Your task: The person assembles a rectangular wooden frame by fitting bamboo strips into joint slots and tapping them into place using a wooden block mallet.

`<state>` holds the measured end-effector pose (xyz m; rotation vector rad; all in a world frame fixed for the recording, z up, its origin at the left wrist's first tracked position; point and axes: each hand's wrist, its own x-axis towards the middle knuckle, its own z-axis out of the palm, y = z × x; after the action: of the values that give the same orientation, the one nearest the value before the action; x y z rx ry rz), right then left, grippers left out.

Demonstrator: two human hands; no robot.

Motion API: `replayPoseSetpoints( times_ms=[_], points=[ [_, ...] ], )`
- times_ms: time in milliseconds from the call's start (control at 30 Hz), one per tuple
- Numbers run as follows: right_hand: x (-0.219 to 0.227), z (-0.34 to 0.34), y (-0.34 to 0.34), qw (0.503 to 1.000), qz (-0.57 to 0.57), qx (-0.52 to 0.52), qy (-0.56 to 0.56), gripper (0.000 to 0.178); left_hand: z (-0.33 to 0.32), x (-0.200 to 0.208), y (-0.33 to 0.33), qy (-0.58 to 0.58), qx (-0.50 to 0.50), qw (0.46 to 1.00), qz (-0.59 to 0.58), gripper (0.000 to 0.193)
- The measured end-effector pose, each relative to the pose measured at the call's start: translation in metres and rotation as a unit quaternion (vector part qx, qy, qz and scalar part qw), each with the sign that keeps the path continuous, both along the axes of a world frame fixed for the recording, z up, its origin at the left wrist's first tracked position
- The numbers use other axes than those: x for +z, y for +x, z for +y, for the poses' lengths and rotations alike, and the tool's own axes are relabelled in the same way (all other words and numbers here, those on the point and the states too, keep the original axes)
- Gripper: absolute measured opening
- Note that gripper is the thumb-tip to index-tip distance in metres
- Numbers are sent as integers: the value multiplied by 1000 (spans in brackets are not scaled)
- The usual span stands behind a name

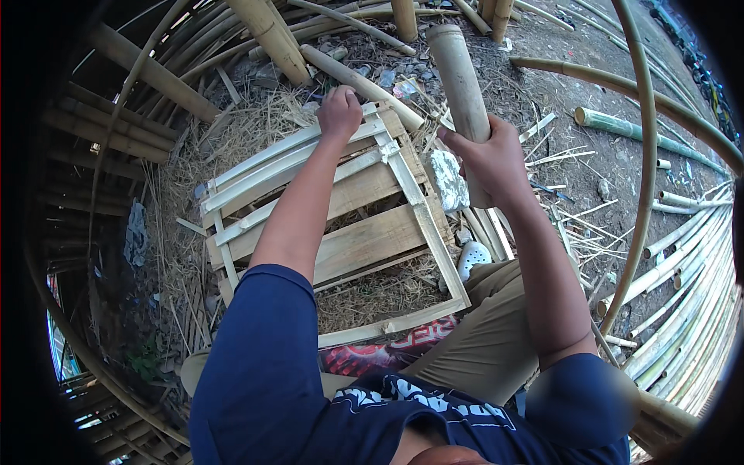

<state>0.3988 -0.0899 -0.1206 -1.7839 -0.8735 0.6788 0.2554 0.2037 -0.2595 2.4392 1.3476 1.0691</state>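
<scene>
My right hand [502,159] is wrapped round the lower part of a thick bamboo piece [457,74], which stands up beside the right side of a frame. The frame [425,221] is made of pale split-bamboo strips and rests on wooden planks [360,244]. Several slats [263,174] lie across its far half. My left hand [339,112] is closed at the frame's far edge, near its right corner. What its fingers grip there is hidden. A white block [447,180] sits just left of my right hand.
Bamboo posts [271,39] rise at the back, and a bent pole [639,155] curves up on the right. Beyond it lies a stack of bamboo poles [682,287]. Straw and split scraps [581,225] litter the ground. A bamboo wall [108,132] stands at the left.
</scene>
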Motion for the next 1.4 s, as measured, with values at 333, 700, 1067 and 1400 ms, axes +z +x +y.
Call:
replayPoseSetpoints(
  times_ms=[333,700,1067,1400],
  points=[
    [-5,-10,-7,999,-21,32,-7,54,48,33,-199,-25,81,980,182,40],
    [-16,8,-25,998,-24,49,-26,51,76,3,-263,-193,94,965,150,54],
    [-23,18,-46,995,-40,77,-48,48,48,14,-242,-180,150,960,156,58],
    [-24,24,-53,992,-38,68,-99,46,44,13,-240,-140,146,971,130,53]
  ],
)
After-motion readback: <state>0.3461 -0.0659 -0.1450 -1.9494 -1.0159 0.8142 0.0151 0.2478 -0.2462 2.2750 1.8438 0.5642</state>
